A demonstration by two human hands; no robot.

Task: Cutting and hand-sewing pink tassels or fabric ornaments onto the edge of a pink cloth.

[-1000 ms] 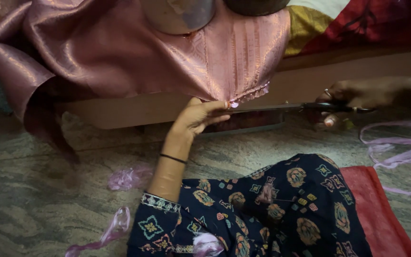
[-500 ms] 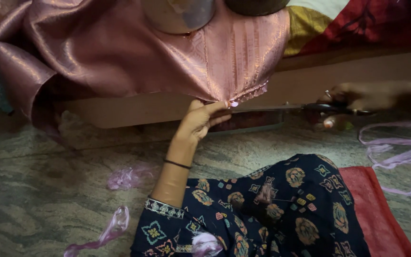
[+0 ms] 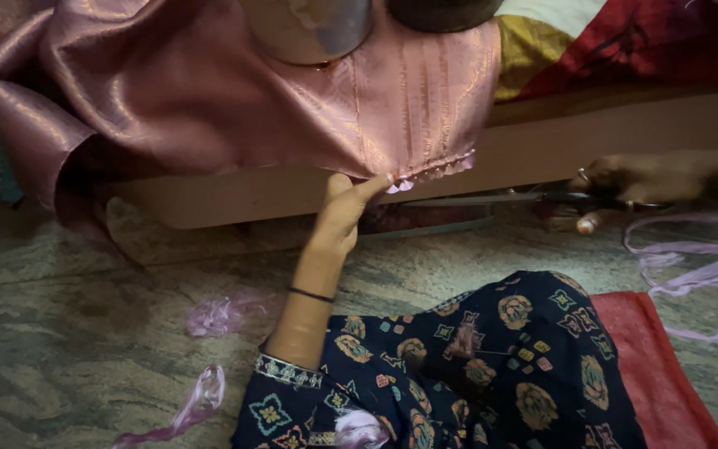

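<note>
Our left hand (image 3: pixel 344 218) pinches the pink cloth (image 3: pixel 309 108) hem at the bed (image 3: pixel 608 141) edge; our right hand (image 3: pixel 637 179) grips scissors (image 3: pixel 492 198). A slack hem risks a crooked cut or nicked fingers.

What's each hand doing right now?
Left hand: pinching the hem of the pink fabric.
Right hand: closed on the handles of the scissors.

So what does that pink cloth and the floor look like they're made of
The pink cloth looks like silk or satin: glossy folds, faint woven stripes. The floor looks like polished stone, perhaps marble: mottled grey-green veining with a dull sheen. Neither is certain from sight alone.
</note>
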